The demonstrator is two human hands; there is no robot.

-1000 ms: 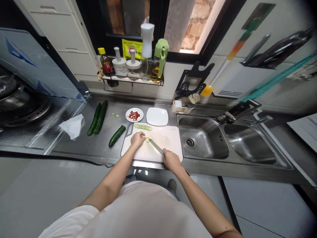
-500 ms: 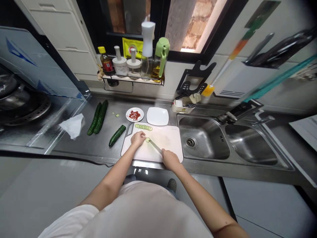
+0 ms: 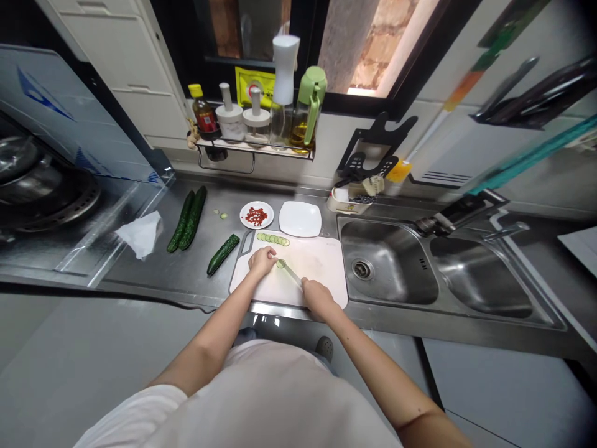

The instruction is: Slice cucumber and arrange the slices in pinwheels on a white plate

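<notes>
Two bare hands show on my feed, both over the white cutting board (image 3: 321, 264) on the steel counter (image 3: 149, 277). I have the right hand (image 3: 318, 297) closed around the handle of a knife (image 3: 293, 275), its blade angled toward the other hand. At the blade's tip is one pale green cucumber slice (image 3: 280, 264). The left hand (image 3: 263, 261) is just beside that slice, its fingers bent and close together; I cannot tell whether they grip anything.

Beyond the hands I see a row of overlapping slices (image 3: 273, 239) along the board's far edge. Left of the board lies a cut length of cucumber (image 3: 223, 254); two more dark green cucumbers (image 3: 193, 218) rest farther left. Behind the board stand a round plate (image 3: 269, 219) of red pieces (image 3: 256, 216) and a squarish white plate (image 3: 300, 219).
</notes>
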